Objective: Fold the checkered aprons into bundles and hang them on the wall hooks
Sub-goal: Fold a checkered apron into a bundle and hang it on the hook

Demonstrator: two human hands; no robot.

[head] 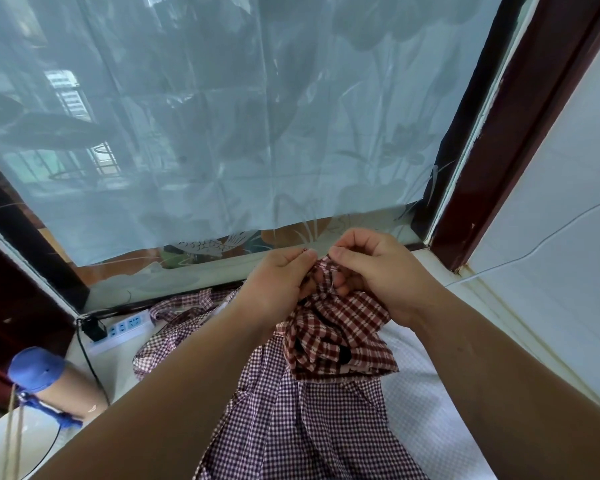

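- Maroon-and-white checked cloth, the bundled apron (pixel 336 341), is hanging in the air in front of the window, gathered to a narrow neck at its top, with its bulk sagging below the hands.
- The left hand (pixel 278 282) is gripping that gathered neck from the left, its fingers curled in and the thumb pressing against the forefinger right at the top of the cloth.
- The right hand (pixel 378 271) is gripping the same neck from the right, thumb and fingers curled around the bunched fabric, so the two hands are almost touching over it.
- A second apron (pixel 302 420), in a finer purple-and-white check, is lying loosely spread beneath the bundle, its straps trailing off to the left towards the window.
- This purple apron is resting on a white textured surface (pixel 426 410), which is showing bare to the right of it.
- A white power strip (pixel 122 332) is lying at the left near the window's foot, with a black plug (pixel 92 329) sitting in its far end.
- A pale blue translucent curtain (pixel 222 116) is covering most of the window, and a dark red frame (pixel 520 133) is running up its right side.
- A thin white wire (pixel 541 244) is crossing the white wall at the right.
- A blue cap (pixel 35 368) is sitting on a tan tube at the lower left.
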